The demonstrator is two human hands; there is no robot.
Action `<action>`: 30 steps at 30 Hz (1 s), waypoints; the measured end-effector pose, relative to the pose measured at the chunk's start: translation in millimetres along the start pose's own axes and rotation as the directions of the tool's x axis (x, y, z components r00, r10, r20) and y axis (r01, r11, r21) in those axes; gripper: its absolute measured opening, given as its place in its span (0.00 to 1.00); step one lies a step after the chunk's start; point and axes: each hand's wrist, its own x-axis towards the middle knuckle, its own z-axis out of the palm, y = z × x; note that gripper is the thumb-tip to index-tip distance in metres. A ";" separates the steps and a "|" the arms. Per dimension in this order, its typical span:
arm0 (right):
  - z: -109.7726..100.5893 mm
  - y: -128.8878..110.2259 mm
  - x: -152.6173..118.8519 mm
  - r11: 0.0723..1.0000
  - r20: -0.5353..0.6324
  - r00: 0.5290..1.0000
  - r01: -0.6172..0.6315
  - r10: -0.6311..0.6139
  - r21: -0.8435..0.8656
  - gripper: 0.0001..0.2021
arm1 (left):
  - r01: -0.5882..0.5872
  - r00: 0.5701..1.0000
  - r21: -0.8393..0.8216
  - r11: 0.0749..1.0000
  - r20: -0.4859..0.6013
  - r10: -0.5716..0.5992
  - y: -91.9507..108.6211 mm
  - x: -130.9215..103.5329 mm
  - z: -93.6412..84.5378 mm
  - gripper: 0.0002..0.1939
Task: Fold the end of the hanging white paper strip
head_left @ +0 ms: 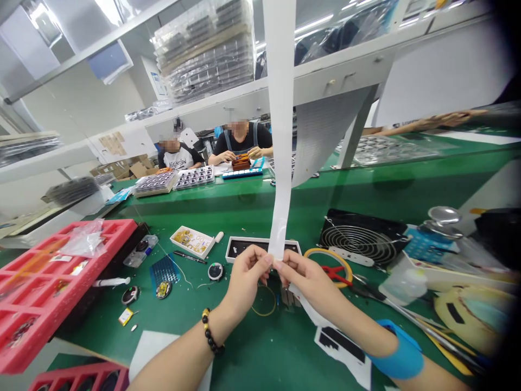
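Observation:
A long white strip point(280, 108) hangs down from above, over the green bench. Its lower end is pinched between my left hand point(251, 271) and my right hand point(299, 271), thumbs and fingers closed on it from both sides, almost touching each other. Behind my hands lies a white tray with a black inside point(244, 248). A ring-shaped yellow band point(264, 310) lies below my left hand. White backing paper with black pieces point(342, 347) is under my right forearm, and a roll of yellow tape point(345, 271) with red-handled scissors point(334, 273) sits to the right.
A pink compartment tray point(44, 304) stands at the left. A small white box of yellow parts point(191, 241) and round devices point(215, 271) lie nearer the middle. At right are a black fan point(360, 239) and tools. Two people sit across the bench; another person's arm reaches in at the right.

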 end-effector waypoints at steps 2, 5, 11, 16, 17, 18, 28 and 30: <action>-2.1 -0.7 -0.7 1.000 0.024 1.000 0.001 -0.001 0.011 0.24 | 0.040 0.999 -0.081 0.996 0.015 -0.039 1.4 0.0 0.7 0.19; -4.2 -4.5 -1.5 0.997 0.063 0.998 0.005 -0.010 0.074 0.23 | 0.154 0.987 -0.210 0.965 0.073 -0.142 3.5 0.5 1.4 0.20; -1.7 -7.0 -2.4 0.988 0.059 0.998 -0.011 0.002 0.156 0.21 | 0.193 0.980 -0.195 0.962 0.090 -0.178 5.6 1.6 0.3 0.21; -1.3 -3.5 -1.9 0.997 -0.017 1.000 -0.002 0.004 0.079 0.25 | 0.081 0.995 -0.056 0.995 0.063 -0.077 4.0 0.8 0.2 0.22; -1.5 -3.0 -1.6 0.998 -0.029 1.000 0.002 0.000 0.061 0.25 | 0.065 0.996 -0.029 0.997 0.062 -0.063 3.4 0.8 0.4 0.22; -1.6 -2.5 -1.2 0.999 -0.037 0.999 0.005 -0.003 0.047 0.25 | 0.048 0.997 -0.005 0.999 0.060 -0.047 2.9 0.8 0.6 0.22; -2.4 -2.2 -2.1 0.998 -0.144 0.988 0.044 -0.050 -0.041 0.24 | 0.026 0.998 0.036 0.999 0.063 -0.029 -1.7 -0.3 1.5 0.22; -2.4 -2.7 -2.1 0.997 -0.141 0.988 0.053 -0.059 -0.047 0.24 | 0.026 0.997 0.044 0.999 0.076 -0.030 -4.8 -0.1 1.0 0.21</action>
